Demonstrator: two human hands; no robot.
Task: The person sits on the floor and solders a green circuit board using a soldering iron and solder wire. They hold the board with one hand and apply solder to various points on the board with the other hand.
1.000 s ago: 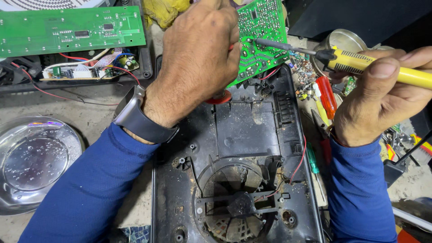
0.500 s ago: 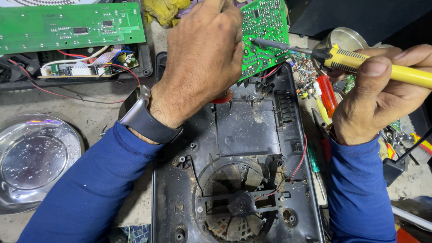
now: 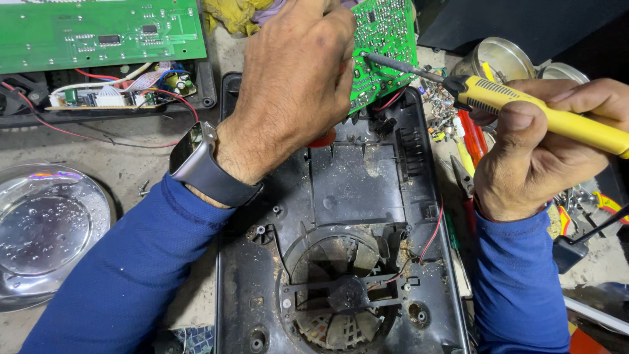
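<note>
My left hand point(image 3: 295, 85) grips a green circuit board point(image 3: 386, 46) and holds it tilted up over the far end of a black plastic appliance base point(image 3: 341, 262). My right hand point(image 3: 537, 151) is closed around a yellow-handled soldering iron point(image 3: 544, 111). Its metal tip touches the solder side of the board near the board's middle. A dusty fan point(image 3: 341, 295) sits in the round opening of the base, with a red wire running along its right side. A watch with a dark strap point(image 3: 203, 164) is on my left wrist.
A second long green circuit board point(image 3: 98, 33) lies at the far left over a small wired board point(image 3: 124, 92). A round glass lid point(image 3: 39, 229) sits at left. Metal tins point(image 3: 504, 56), red and yellow tools point(image 3: 468, 141) and small parts crowd the right side.
The view has shifted slightly. Both hands stay where they were, with the iron's tip still against the board.
</note>
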